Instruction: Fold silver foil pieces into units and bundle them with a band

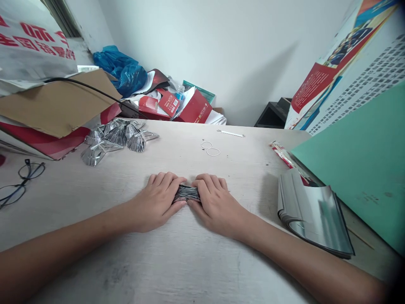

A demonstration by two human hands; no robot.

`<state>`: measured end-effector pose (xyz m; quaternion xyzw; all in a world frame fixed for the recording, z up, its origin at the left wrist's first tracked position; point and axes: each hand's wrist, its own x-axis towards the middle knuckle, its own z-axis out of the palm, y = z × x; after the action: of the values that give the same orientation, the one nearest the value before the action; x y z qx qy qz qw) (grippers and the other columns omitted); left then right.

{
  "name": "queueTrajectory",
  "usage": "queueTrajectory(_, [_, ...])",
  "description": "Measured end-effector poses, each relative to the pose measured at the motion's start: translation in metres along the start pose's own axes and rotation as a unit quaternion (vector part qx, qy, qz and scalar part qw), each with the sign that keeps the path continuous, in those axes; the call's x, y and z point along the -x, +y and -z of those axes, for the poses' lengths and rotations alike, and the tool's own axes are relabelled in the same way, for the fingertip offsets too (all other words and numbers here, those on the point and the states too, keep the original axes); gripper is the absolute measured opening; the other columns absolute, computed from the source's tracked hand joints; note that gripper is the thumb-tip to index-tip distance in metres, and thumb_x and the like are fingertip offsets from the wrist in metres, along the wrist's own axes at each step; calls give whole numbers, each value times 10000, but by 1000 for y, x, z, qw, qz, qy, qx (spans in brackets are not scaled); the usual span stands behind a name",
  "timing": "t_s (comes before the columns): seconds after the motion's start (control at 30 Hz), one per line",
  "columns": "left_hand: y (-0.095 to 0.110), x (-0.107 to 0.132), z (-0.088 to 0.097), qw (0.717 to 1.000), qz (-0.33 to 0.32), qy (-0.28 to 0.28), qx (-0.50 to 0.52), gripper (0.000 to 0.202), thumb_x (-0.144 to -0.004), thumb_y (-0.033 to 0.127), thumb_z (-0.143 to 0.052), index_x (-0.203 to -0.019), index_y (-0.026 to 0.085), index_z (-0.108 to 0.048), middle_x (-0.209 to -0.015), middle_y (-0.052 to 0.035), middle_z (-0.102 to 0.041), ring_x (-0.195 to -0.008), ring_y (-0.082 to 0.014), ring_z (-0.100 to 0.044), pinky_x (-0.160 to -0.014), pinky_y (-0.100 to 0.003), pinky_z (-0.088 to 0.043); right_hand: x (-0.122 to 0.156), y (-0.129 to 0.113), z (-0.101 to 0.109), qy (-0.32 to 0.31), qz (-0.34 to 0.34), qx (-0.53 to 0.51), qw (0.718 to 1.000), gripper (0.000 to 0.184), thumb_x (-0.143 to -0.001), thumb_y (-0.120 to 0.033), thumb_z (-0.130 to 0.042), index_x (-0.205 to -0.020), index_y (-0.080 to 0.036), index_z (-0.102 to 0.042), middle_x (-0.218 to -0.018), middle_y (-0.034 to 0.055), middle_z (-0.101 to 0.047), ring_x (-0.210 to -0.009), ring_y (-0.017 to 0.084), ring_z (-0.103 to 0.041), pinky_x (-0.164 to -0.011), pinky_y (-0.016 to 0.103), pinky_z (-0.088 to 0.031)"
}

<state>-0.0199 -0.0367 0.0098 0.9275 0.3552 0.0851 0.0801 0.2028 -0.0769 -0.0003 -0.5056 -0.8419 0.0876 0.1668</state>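
A small pleated stack of folded silver foil [186,193] lies on the pale wooden table [190,253], squeezed between both hands. My left hand [156,202] presses it from the left with fingers curled over the top and thumb under the near edge. My right hand [213,200] grips it from the right the same way. Both hands rest on the tabletop at its middle.
A pile of finished silver folded pieces [115,139] lies at the back left beside a cardboard box [57,109]. Two rubber bands [210,148] sit behind the hands. A stack of silver sheets [311,211] lies right, glasses [19,181] far left, a green board [363,160] right.
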Motion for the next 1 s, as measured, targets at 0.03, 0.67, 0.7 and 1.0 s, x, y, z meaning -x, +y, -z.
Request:
queueTrajectory(0.03, [0,0,0,1000,-2,-6,-2,454,-1042,488,-397,-1383,201,-482,-1224,-125,-549,-1037,-293,-489,-889,-485,-392,0,1,-1,4,7,-8,1000,374,-1016,-445,-367,-1224,-184,-536,-1388,120,-551,-1302,254,-496,-1062,470,-435])
queueTrajectory(0.67, [-4,0,-1,1000,12,-2,22,471,-1047,498,-408,-1407,202,-477,-1281,-119,-513,-1114,-286,-465,-958,-484,-359,1,9,4,-44,-48,12,998,783,-935,-737,-285,-1457,-175,-443,-1699,86,-146,-1604,335,-166,-1293,687,-155])
queueTrajectory(0.7, [-4,0,-2,1000,15,-3,17,490,-1046,507,-402,-1417,194,-476,-1286,-126,-505,-1127,-291,-459,-969,-487,-352,1,10,4,-50,-48,13,998,783,-936,-739,-267,-1449,-177,-453,-1703,77,-122,-1608,333,-149,-1295,688,-143])
queueTrajectory(1.0, [-5,0,-6,1000,19,-11,-20,674,-1067,502,-326,-1617,143,-174,-1260,-136,-514,-1074,-283,-446,-935,-456,-335,0,12,6,-58,-39,7,998,748,-934,-745,-249,-1422,-212,-442,-1696,68,-184,-1613,311,-140,-1293,693,-116])
